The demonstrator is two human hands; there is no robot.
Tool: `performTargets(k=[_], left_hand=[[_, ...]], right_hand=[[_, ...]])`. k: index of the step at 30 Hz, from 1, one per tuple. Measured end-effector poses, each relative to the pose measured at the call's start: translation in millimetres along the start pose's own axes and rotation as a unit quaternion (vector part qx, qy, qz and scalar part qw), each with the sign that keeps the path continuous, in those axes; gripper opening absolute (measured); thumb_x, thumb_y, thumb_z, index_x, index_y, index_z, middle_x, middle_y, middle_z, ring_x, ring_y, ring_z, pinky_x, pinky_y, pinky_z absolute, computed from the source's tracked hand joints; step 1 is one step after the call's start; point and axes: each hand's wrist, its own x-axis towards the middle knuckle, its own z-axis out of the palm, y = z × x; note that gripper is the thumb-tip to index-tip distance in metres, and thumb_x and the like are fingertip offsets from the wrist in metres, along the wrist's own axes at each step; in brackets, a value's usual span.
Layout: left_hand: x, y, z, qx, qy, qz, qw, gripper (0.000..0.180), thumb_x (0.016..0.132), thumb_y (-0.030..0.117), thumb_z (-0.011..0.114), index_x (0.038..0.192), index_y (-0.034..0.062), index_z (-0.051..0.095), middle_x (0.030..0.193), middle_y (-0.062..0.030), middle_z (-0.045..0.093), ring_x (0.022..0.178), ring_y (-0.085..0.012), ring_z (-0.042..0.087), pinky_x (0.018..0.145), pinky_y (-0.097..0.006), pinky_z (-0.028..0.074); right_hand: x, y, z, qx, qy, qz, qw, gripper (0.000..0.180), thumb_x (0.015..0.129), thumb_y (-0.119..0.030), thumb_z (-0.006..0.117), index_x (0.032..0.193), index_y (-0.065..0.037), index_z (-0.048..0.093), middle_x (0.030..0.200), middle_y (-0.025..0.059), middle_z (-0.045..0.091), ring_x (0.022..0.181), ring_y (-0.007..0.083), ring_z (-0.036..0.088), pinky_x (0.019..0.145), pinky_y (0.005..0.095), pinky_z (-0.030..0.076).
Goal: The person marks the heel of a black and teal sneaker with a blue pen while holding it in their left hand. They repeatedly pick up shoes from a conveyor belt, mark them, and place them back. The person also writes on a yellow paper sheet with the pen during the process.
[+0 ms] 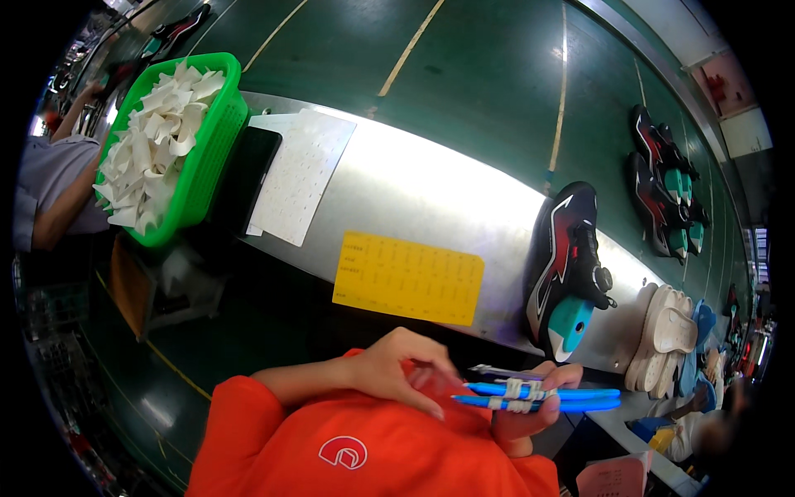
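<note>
My right hand [523, 424] is closed around two blue pens [592, 400], wrapped with whitish bands near their middles. A thinner dark and silvery stick-like thing [489, 371] lies along them; its kind is unclear. My left hand [396, 370] is just left of the pen tips, thumb and fingers apart, with nothing visible in it. Beyond my hands, a yellow printed card [410, 277] lies flat on the metal bench [414, 190]. To its right stands a black and red shoe [566, 265] with a teal heel and a dial.
A green basket [214, 141] of white scraps stands at the left, beside a dark flat object [248, 178] and white sheets [302, 174]. Cream soles [662, 335] are stacked on the right. More shoes [658, 195] sit on the green surface beyond. A person's arm [70, 199] shows at far left.
</note>
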Motion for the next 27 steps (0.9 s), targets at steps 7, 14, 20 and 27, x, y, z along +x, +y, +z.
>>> performTargets(k=[7,14,20,27], left_hand=[[-7.4,-79.8,-31.7,-0.173,0.067,-0.235,0.954,0.063,0.093,0.048,0.022,0.093,0.0001,0.063,0.074,-0.0084,0.061,0.059,-0.0114,0.055,0.054,-0.019,0.041],[-25.9,-42.5,4.8,-0.069,0.251,-0.120,0.958,0.037,0.092,0.030,0.041,0.110,0.0001,0.053,0.091,-0.0108,0.062,0.082,-0.0169,0.058,0.074,-0.026,0.045],[-39.0,1.7,20.9,0.019,0.186,-0.085,0.979,0.035,0.089,0.020,0.049,0.121,0.0045,0.047,0.116,-0.0122,0.055,0.099,-0.0228,0.054,0.085,-0.029,0.043],[-31.2,40.2,33.3,0.054,0.149,-0.152,0.976,0.031,0.090,0.014,0.040,0.117,0.0014,0.050,0.108,-0.0123,0.059,0.095,-0.0220,0.056,0.081,-0.028,0.044]], right_hand=[[7.1,4.8,-28.4,-0.077,0.029,0.035,0.996,0.032,0.083,-0.034,0.049,0.085,-0.004,0.037,0.065,0.0047,0.042,0.044,0.0075,0.045,0.041,0.0172,0.037],[0.8,-3.3,-22.6,-0.115,-0.026,0.053,0.992,0.037,0.081,-0.037,0.054,0.087,-0.004,0.038,0.066,0.0052,0.043,0.051,0.0098,0.050,0.046,0.0181,0.040],[-9.6,-16.5,-12.8,-0.147,-0.060,-0.036,0.987,0.040,0.082,-0.041,0.056,0.086,-0.005,0.037,0.061,0.0049,0.046,0.050,0.0090,0.050,0.047,0.0170,0.040],[-12.2,-46.5,-10.2,-0.128,-0.057,-0.010,0.990,0.039,0.082,-0.037,0.057,0.088,-0.004,0.038,0.066,0.0094,0.052,0.049,0.0110,0.052,0.047,0.0200,0.044]])
